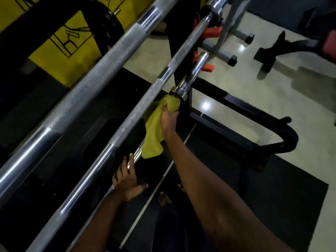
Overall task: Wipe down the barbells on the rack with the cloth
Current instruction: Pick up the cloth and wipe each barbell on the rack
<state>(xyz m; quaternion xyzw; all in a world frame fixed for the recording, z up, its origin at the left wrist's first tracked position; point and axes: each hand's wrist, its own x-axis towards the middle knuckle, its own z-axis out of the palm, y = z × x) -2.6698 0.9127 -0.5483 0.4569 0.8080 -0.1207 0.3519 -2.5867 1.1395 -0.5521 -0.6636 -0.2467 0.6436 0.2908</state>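
Three steel barbells slant from lower left to upper right on the rack. The top barbell [87, 84] and the middle barbell [138, 110] lie nearest the camera. My right hand [169, 118] grips a yellow cloth [153, 135] wrapped round the lowest barbell [190, 77], just below its shiny collar [179, 92]. The cloth's loose end hangs down over that bar. Lower on the same bar my left hand [126, 179] rests with fingers stretched along the shaft and the thumb spread out. The middle barbell hides much of the lowest bar's shaft.
A black rack upright [179, 51] with orange hooks [212, 32] carries the bars. A black weight plate [107, 20] hangs before a yellow banner [60, 57]. A grey stand [223, 42] and black bench legs [272, 51] stand on the tiled floor at right. A black mat lies underfoot.
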